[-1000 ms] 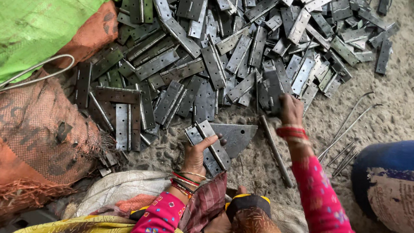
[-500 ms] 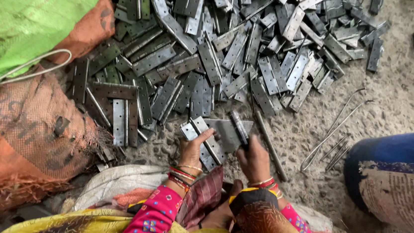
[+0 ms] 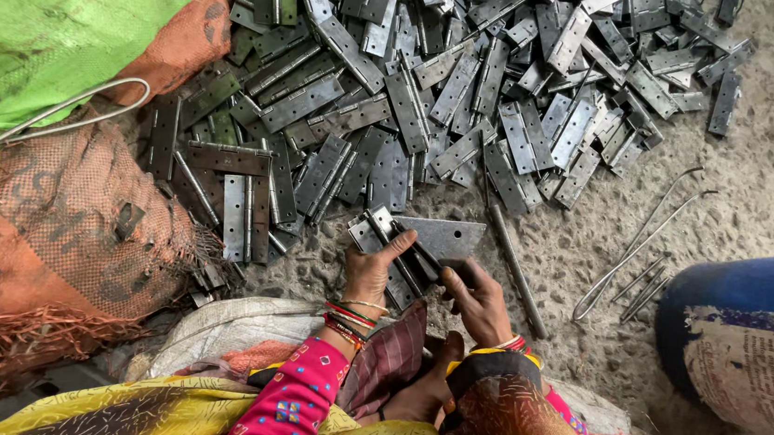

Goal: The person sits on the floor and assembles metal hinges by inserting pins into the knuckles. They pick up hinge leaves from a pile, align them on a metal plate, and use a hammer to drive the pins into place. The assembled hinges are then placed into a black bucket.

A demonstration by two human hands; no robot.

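Steel hinge (image 3: 383, 236) under left hand (image 3: 369, 272), right hand (image 3: 478, 300) perhaps touching plate (image 3: 446, 239)

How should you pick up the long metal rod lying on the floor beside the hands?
Probably take the long metal rod near its middle, coming from straight above with fingers on either side. It lies flat on bare concrete, thin and round. Its upper end runs under the pile of hinges, so the lower part near the right hand is freer for a grip.
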